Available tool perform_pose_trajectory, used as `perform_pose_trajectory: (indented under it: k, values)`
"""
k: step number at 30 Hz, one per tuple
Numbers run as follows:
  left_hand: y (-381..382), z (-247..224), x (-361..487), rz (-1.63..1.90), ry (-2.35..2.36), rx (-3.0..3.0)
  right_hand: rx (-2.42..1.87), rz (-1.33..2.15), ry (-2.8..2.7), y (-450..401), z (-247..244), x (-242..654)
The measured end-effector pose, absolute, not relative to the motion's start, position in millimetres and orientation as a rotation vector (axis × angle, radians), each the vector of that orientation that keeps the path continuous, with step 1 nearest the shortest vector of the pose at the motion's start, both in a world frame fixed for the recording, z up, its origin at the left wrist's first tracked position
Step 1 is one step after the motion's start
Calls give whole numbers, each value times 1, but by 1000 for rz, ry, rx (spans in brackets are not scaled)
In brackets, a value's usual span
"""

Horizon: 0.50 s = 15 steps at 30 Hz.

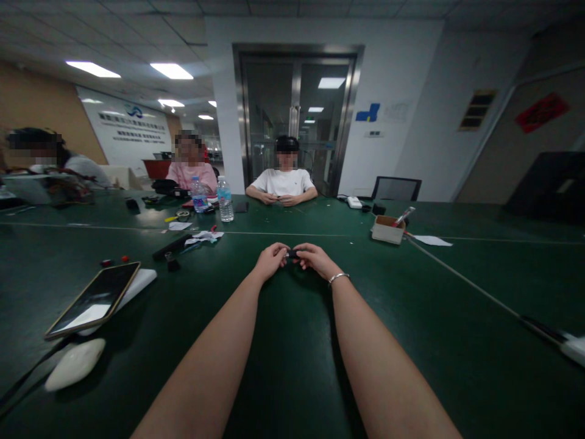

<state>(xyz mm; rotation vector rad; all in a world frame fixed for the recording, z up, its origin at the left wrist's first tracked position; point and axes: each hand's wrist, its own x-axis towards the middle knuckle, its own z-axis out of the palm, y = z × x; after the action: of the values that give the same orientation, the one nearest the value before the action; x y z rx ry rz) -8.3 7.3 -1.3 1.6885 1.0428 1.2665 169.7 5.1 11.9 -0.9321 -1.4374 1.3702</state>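
Observation:
Both arms reach forward over the dark green table. Between my hands is a small black object, too small to identify, with a lighter end on its left side. My left hand pinches that left end with its fingertips. The fingers of my right hand close on the black part from the other side. A silver bracelet circles my right wrist.
At left lie a phone and a white mouse. Two bottles, one of them clear, stand near the far side. A small box holds pens at right. A cable crosses the right side. People sit opposite.

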Motion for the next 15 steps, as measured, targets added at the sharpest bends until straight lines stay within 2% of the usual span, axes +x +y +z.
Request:
perform_pose_trajectory:
  k: [15]
  values:
    - [9, -3, -5, 1211, 1097, 1696, -966, 1368, -1405, 7, 11, 169]
